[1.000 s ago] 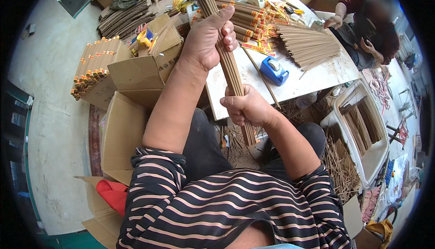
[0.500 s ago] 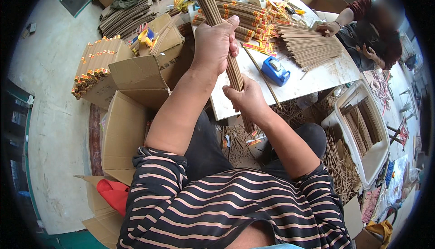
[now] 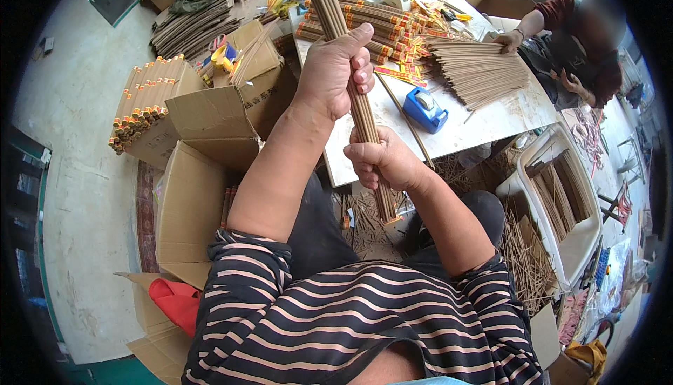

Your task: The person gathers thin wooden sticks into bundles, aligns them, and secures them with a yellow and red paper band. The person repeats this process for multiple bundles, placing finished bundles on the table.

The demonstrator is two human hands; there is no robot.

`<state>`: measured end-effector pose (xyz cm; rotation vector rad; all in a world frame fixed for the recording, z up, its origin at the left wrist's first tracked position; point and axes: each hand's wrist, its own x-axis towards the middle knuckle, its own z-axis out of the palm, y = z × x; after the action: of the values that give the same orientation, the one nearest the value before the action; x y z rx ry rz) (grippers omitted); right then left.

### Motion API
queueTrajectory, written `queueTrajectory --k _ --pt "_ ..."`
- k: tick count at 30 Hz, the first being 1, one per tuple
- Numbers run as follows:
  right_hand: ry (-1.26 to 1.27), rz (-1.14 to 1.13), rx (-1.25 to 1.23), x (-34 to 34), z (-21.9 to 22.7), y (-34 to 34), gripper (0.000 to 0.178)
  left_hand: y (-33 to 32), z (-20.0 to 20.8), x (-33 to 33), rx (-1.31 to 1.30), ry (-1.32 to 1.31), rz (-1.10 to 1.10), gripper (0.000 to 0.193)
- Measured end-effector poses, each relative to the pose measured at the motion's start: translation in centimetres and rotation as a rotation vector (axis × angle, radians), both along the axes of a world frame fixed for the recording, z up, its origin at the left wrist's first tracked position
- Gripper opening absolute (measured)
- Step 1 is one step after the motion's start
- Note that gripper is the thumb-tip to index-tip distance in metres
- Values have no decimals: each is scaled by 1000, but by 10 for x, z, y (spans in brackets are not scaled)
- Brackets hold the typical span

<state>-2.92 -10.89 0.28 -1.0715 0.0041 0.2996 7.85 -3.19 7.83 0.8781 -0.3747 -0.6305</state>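
Observation:
My left hand [image 3: 335, 71] is closed round the upper part of a bundle of thin brown incense sticks [image 3: 363, 115], thumb up along its side. Lower down, my right hand [image 3: 385, 160] wraps its fingers round the same bundle. The bundle leans, its top end away to the left and its lower end above my lap. Beyond it on the white table [image 3: 463, 136] stand a blue tape dispenser [image 3: 425, 110] and a fanned heap of loose sticks [image 3: 480, 69]. Red and yellow paper labels [image 3: 401, 75] lie near a single stick [image 3: 405, 120].
Banded bundles [image 3: 378, 27] are piled at the table's back. An open cardboard box [image 3: 189, 206] stands at my left, with stacked bundles [image 3: 151, 94] beyond. A white tub [image 3: 564, 248] holds sticks at right. A co-worker's hand [image 3: 508, 40] touches the fanned heap; another person sits across.
My right hand has shifted slightly down and its fingers now wrap the bundle more fully. The far person's hands have drawn back from the table. The co-worker's hand at right has moved slightly.

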Motion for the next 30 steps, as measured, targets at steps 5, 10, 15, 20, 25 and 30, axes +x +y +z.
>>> queueTrajectory --k 5,10,15,20,25,30 --pt "-141 -195 -336 9 -4 -1 19 -5 8 -10 58 -142 124 31" --pt "-181 -369 -524 21 -4 4 20 -13 8 -3 83 -233 249 29" --pt "-177 -476 -605 23 -6 5 21 -17 11 -6 94 -269 280 29" --pt "-336 -568 -587 28 -7 7 17 -5 24 -25 84 -400 252 29" --pt "-644 -684 -642 62 -67 -26 14 -28 -11 -16 100 -792 353 17" --pt "-629 -681 -624 80 -117 -42 31 -40 -54 4 223 -686 370 19"
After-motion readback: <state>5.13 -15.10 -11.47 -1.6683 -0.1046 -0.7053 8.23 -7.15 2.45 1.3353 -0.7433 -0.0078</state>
